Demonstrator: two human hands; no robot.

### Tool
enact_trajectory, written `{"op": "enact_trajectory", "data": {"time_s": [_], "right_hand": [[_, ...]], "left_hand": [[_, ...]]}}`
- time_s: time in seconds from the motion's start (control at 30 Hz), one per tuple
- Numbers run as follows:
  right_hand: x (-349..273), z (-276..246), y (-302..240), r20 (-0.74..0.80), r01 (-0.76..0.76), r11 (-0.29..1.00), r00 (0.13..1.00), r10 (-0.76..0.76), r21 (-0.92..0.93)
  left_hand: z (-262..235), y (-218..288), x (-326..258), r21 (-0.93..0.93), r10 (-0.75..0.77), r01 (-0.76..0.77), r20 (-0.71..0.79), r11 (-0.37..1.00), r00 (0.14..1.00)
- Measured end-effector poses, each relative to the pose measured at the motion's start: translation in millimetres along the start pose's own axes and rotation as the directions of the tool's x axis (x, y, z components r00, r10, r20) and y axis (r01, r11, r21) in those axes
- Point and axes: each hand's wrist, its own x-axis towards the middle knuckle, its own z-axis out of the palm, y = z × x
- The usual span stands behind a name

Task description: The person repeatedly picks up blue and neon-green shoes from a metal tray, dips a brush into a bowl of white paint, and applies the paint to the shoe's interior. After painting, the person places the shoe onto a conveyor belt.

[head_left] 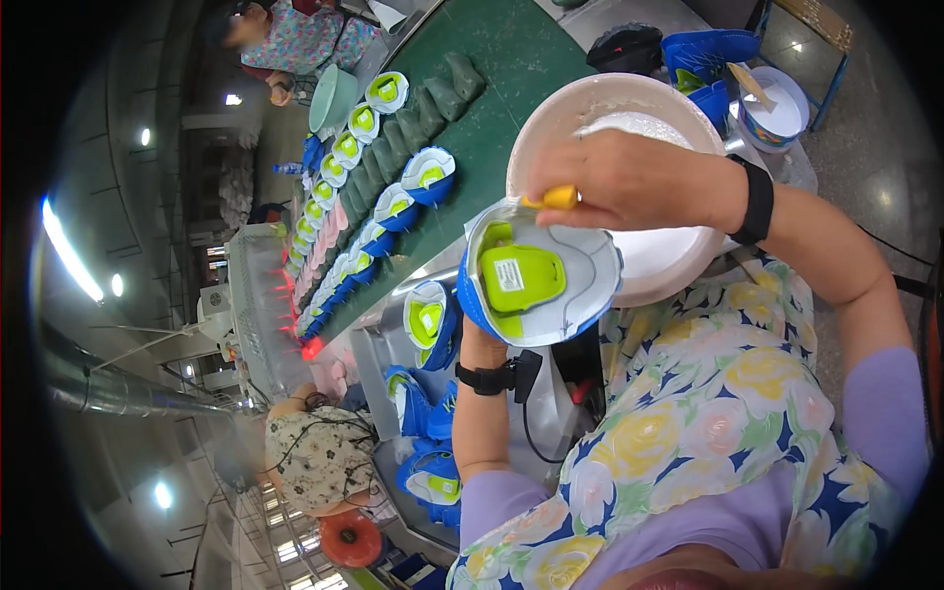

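My left hand [481, 346], mostly hidden, holds up a blue shoe upper [575, 295] from behind. The white inside and lime-green tongue [536, 275] of the upper face me. In my right hand [619, 177] is a brush with a yellow handle [560, 198], pinched between the fingers. Its tip is at the top edge of the upper and cannot be made out. Right behind, partly covered by my right forearm and the upper, stands a pale pink basin [531, 128] with white liquid [654, 256] in it.
A green work surface [521, 49] carries rows of shoe uppers [430, 177] and dark green pieces [462, 77]. More blue uppers [423, 403] lie in a metal tray at left. A white bucket [775, 123] stands at far right. Two co-workers [320, 457] are at left.
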Motion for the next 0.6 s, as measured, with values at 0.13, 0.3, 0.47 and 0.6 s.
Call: {"op": "enact_trajectory", "data": {"time_s": [0.13,0.3,0.47,0.6], "right_hand": [[-8.9,-7.2,0.3,0.113,-0.038,0.996,0.992,0.048,-0.083],[2.3,2.4,3.9,-0.117,-0.102,0.994,0.988,0.098,-0.030],[5.2,-1.0,14.7,-0.035,-0.464,0.881,0.883,0.469,0.096],[-29.2,-14.2,13.2,-0.280,-0.490,0.865,0.820,0.500,0.110]], "left_hand": [[-3.1,9.1,-0.2,0.027,0.033,-0.033,-0.009,0.999,0.999],[-7.0,13.0,9.7,0.078,0.031,-0.029,-0.016,0.997,0.999],[-15.5,20.1,26.0,0.216,0.238,-0.204,-0.143,0.955,0.961],[-85.4,39.7,59.4,0.295,0.161,-0.045,-0.384,0.955,0.909]]}}
